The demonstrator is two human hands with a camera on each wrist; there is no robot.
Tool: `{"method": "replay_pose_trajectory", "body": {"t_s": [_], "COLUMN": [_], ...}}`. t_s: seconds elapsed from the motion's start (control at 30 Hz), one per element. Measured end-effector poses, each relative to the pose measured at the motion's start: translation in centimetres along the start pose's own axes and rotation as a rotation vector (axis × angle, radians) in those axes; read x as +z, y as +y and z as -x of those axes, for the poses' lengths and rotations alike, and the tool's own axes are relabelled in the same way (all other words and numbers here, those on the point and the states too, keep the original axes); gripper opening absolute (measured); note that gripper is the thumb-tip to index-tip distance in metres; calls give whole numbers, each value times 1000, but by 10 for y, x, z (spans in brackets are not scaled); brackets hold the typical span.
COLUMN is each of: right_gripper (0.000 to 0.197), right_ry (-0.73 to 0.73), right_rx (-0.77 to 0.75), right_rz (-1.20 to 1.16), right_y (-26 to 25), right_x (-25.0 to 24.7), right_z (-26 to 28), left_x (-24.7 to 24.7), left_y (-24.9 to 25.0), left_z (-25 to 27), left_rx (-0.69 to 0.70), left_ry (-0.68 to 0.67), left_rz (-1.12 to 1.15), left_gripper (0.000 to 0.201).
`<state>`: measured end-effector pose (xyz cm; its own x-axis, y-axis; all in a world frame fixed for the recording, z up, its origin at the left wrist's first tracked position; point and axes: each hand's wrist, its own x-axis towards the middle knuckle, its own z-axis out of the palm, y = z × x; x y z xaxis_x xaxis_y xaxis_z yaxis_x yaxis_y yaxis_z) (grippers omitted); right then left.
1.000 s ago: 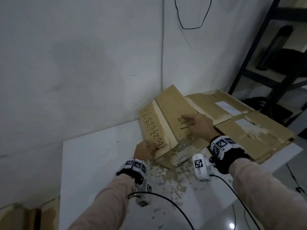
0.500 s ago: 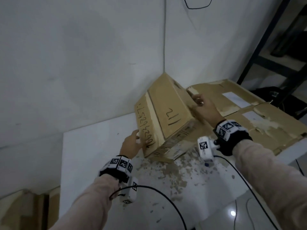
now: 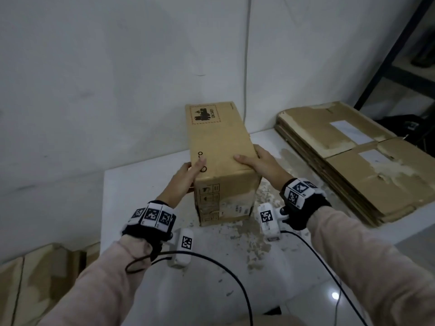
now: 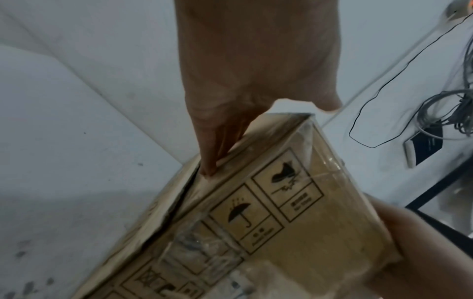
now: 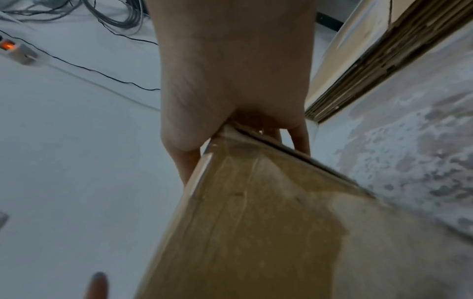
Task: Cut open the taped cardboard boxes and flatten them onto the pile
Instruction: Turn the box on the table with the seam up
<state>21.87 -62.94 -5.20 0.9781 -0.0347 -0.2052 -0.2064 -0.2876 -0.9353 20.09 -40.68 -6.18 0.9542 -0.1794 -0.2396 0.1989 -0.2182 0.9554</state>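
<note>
Both hands are on the cardboard box now, which sits on the white table near the wall, its long top face sloping toward the camera. The left hand grips the box's near left edge, thumb laid on top, fingers running down the left side along a seam under clear tape. The right hand clamps the near right corner, thumb on top, fingers wrapped down the right side. Just to the right lies the pile of flattened boxes, apart from the box. Cardboard scraps litter the table between them.
</note>
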Motion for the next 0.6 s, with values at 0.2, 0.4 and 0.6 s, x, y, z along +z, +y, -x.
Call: {"method": "replay_pose_trajectory", "body": {"t_s": [0.2, 0.4, 0.6], "right_gripper": [55, 23, 40], "right_ry": [115, 106, 228], "right_rx": [-215, -296, -120], "right_rz": [71, 138, 585], "right_y": [-16, -39, 15], "right_x": [6, 0, -19], "right_z": [15, 19, -9], "left_x": [-7, 2, -15], "left_y": [-10, -42, -63], "left_z": [1, 1, 1], "left_rx": [-90, -266, -361], "left_ry": [-133, -209, -155], "left_rz": [156, 213, 11], "left_gripper": [35, 22, 69]}}
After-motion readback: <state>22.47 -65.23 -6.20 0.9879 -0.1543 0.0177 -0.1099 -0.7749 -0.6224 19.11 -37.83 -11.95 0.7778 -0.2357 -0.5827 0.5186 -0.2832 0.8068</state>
